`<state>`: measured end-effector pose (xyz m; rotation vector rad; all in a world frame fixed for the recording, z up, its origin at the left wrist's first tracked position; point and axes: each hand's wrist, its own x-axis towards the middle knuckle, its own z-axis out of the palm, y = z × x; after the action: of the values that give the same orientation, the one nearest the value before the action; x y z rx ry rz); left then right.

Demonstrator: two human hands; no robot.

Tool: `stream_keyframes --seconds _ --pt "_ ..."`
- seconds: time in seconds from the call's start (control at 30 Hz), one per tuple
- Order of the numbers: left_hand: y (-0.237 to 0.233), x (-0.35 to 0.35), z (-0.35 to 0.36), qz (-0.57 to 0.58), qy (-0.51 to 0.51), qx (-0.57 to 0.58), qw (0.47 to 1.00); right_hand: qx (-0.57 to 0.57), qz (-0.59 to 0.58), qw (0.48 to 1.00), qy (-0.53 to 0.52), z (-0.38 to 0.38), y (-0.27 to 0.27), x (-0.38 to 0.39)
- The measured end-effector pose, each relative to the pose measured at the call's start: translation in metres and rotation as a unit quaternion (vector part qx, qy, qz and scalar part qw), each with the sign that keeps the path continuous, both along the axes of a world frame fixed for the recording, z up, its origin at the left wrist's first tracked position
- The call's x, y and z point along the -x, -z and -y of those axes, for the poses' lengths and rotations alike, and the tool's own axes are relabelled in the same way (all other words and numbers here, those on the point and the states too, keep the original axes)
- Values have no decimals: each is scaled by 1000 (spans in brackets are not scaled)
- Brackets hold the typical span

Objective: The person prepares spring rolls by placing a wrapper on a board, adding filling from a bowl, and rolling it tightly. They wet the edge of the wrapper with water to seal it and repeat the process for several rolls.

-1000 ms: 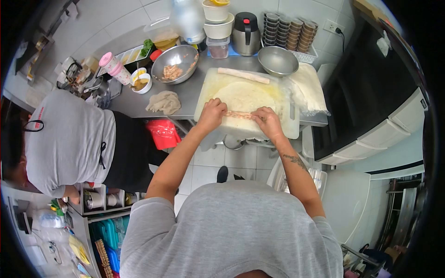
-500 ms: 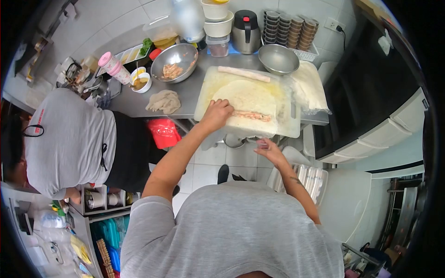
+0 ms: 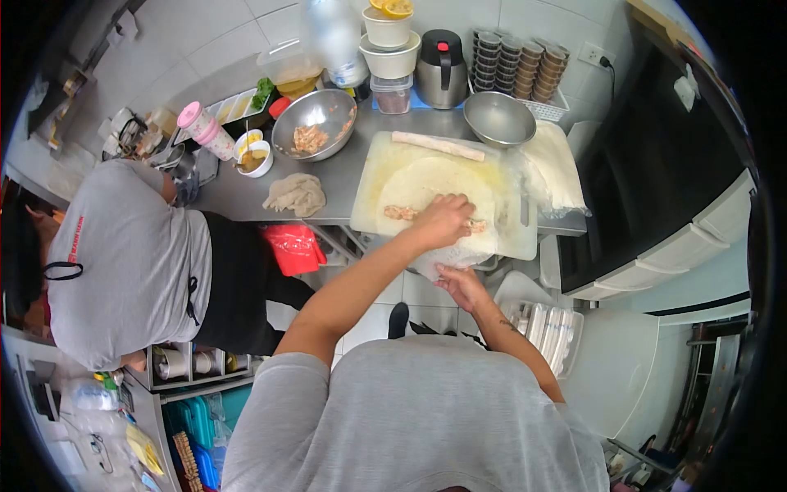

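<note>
Left hand hides filling (partly).

Bright, even overhead light flooding steel counter. Glare flashing off empty bowl and steel jug; oily sheen glinting on cutting board. Left hand throwing only faint, soft shadow. Floor under counter's near edge sitting dimmer. Fisheye bowing wall tiles, stretching shapes at frame edges; black vignette swallowing corners. Centre reading sharp, rim going soft and smeared. Red fringe showing down left edge.
</note>
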<state>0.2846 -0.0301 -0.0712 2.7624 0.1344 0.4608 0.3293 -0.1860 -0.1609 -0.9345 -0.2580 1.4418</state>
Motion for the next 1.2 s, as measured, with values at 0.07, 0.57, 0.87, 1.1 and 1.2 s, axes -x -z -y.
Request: stream_keyframes --seconds 0.07,0.57,0.87,1.1,1.2 --pt "12 -12 7 -7 -4 -36 999 2 -11 1000 2 1 -1 4" --pt "-8 95 -65 20 -104 5 994 -15 -49 998 29 2 -39 8" --pt "2 92 -71 37 -65 26 997 -15 -79 997 16 1 -37 4" --pt "8 102 -83 62 -110 51 991 -11 -73 997 7 3 -40 3" --pt "9 93 -79 75 -90 54 992 -16 -79 997 2 2 -38 2"
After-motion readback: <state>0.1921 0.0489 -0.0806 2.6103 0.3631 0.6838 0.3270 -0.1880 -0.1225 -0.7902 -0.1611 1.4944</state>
